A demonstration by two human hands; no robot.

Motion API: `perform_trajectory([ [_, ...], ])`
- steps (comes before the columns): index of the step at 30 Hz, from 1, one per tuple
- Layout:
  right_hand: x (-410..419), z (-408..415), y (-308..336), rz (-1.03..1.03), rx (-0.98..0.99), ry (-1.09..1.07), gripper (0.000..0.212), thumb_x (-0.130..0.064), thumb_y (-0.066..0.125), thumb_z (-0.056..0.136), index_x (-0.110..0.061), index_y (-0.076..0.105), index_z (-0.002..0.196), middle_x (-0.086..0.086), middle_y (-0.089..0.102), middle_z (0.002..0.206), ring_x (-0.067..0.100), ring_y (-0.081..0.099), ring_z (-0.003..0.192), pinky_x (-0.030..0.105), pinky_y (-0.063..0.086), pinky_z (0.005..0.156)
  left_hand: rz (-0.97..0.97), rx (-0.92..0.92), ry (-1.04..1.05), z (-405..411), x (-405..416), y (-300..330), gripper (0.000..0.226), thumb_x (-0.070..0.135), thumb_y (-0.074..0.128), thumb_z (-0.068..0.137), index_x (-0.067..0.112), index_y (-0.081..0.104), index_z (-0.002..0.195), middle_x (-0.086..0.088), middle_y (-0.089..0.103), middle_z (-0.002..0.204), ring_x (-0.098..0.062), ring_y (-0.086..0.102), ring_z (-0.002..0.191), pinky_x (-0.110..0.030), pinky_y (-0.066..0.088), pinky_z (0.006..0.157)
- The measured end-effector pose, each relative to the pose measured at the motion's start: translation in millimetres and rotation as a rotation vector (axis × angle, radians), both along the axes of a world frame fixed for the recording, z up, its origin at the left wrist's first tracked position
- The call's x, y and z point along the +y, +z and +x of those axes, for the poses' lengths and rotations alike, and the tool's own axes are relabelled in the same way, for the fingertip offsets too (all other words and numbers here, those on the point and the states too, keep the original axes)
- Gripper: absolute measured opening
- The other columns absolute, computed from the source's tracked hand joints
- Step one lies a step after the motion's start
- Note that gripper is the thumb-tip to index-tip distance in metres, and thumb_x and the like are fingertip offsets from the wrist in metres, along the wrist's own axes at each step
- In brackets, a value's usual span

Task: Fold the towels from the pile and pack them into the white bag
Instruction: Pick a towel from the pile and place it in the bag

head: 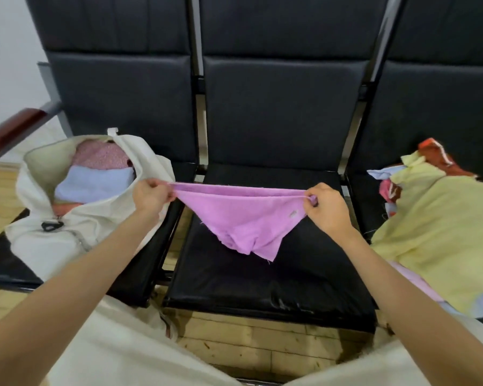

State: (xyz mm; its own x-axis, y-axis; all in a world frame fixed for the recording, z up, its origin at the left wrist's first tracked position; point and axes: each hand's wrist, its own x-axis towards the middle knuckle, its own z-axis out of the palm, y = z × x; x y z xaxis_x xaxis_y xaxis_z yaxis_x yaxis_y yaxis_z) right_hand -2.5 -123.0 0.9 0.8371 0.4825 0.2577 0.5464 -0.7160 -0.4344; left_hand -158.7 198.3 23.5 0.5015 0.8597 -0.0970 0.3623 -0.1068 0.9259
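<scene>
Towel (246, 218), pink and thin, hangs slack between my two hands over the middle seat (262, 280): light, floppy, frayed at the hem, so I judge it will sag and want holding at the corners. My left hand (150, 194) pinches the top edge at nine o'clock, my right hand (325, 207) pinches it at three o'clock. White bag (39, 218) sits open farther out at nine o'clock with folded towels inside; the pile (435, 232) lies at three o'clock.
</scene>
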Motion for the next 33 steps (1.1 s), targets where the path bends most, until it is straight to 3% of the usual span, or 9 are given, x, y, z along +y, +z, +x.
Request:
perform_trajectory([
  [3, -9.0, -9.8, 17.5, 0.023, -0.055, 0.009, 0.011, -0.012, 0.060, 0.088, -0.007, 0.069, 0.093, 0.007, 0.065, 0.092, 0.016, 0.057, 0.073, 0.025, 0.043, 0.066, 0.054, -0.218, 0.049, 4.9, -8.7, 38.1, 0.013, -0.001, 0.059, 0.084, 0.009, 0.061, 0.076, -0.006, 0.061, 0.068, -0.014, 0.062, 0.060, -0.017, 0.054, 0.057],
  [8, -16.1, -15.1, 57.3, 0.076, -0.133, -0.022, 0.006, -0.016, 0.063, 0.087, -0.012, 0.066, 0.089, 0.002, 0.064, 0.083, 0.012, 0.055, 0.071, 0.025, 0.045, 0.068, 0.147, -0.457, 0.131, 11.2, -22.1, 87.7, 0.008, 0.009, 0.058, 0.074, 0.015, 0.064, 0.072, -0.003, 0.063, 0.066, -0.022, 0.065, 0.068, -0.032, 0.054, 0.069],
  [12, -19.3, -17.7, 94.6, 0.180, -0.188, -0.071, 0.003, -0.013, 0.063, 0.084, -0.010, 0.063, 0.083, 0.002, 0.062, 0.079, 0.013, 0.054, 0.068, 0.019, 0.040, 0.062, 0.235, -0.556, 0.159, 15.3, -32.4, 125.3, 0.011, 0.017, 0.059, 0.072, 0.027, 0.061, 0.068, 0.000, 0.065, 0.069, -0.015, 0.064, 0.069, -0.033, 0.055, 0.072],
  [17, -28.9, -19.3, 124.3, 0.241, -0.164, -0.117, 0.010, -0.013, 0.066, 0.083, -0.018, 0.058, 0.078, -0.005, 0.057, 0.067, 0.006, 0.053, 0.060, 0.013, 0.031, 0.054, 0.269, -0.507, 0.139, 16.1, -36.5, 150.3, 0.007, 0.011, 0.062, 0.075, 0.018, 0.065, 0.075, 0.003, 0.063, 0.069, -0.010, 0.060, 0.067, -0.029, 0.053, 0.071],
  [22, -35.2, -25.3, 133.1, 0.268, -0.128, -0.061, 0.017, -0.011, 0.066, 0.084, -0.018, 0.051, 0.087, -0.003, 0.058, 0.069, 0.009, 0.056, 0.061, 0.019, 0.041, 0.056, 0.342, -0.399, 0.160, 5.5, -31.3, 149.3, 0.005, 0.012, 0.066, 0.078, 0.010, 0.067, 0.083, 0.007, 0.059, 0.067, -0.004, 0.056, 0.064, -0.026, 0.049, 0.069],
  [25, -36.4, -29.1, 130.5, 0.303, -0.216, -0.055, 0.025, -0.011, 0.065, 0.084, -0.014, 0.062, 0.108, -0.002, 0.065, 0.079, 0.010, 0.057, 0.066, 0.016, 0.040, 0.059, 0.365, -0.372, 0.166, 1.6, -28.7, 141.9, 0.009, 0.013, 0.066, 0.077, 0.007, 0.066, 0.084, 0.004, 0.060, 0.069, -0.009, 0.056, 0.066, -0.027, 0.049, 0.070],
  [29, -31.5, -23.9, 122.1, 0.282, -0.201, -0.116, 0.015, -0.013, 0.061, 0.086, -0.014, 0.072, 0.098, -0.002, 0.069, 0.088, 0.009, 0.056, 0.073, 0.012, 0.037, 0.061, 0.371, -0.313, 0.071, 7.5, -19.4, 125.8, 0.007, 0.016, 0.065, 0.078, 0.013, 0.062, 0.083, 0.001, 0.063, 0.078, -0.024, 0.064, 0.071, -0.039, 0.055, 0.070],
  [31, -29.7, -15.4, 117.0, 0.307, -0.123, -0.119, 0.013, -0.010, 0.060, 0.087, -0.013, 0.072, 0.093, 0.000, 0.068, 0.084, 0.012, 0.062, 0.072, 0.019, 0.047, 0.062, 0.349, -0.242, -0.004, 16.0, -16.8, 121.5, 0.008, 0.014, 0.063, 0.082, 0.010, 0.062, 0.089, -0.001, 0.064, 0.076, -0.023, 0.066, 0.059, -0.040, 0.058, 0.060],
  [33, -27.3, -4.7, 114.5, 0.313, -0.017, -0.130, 0.012, -0.007, 0.059, 0.089, -0.013, 0.069, 0.088, 0.001, 0.065, 0.077, 0.012, 0.064, 0.061, 0.024, 0.055, 0.056, 0.278, -0.175, -0.063, 29.0, -17.5, 120.6, 0.012, 0.009, 0.057, 0.088, 0.002, 0.061, 0.097, -0.005, 0.064, 0.070, -0.014, 0.063, 0.044, -0.030, 0.056, 0.047],
])
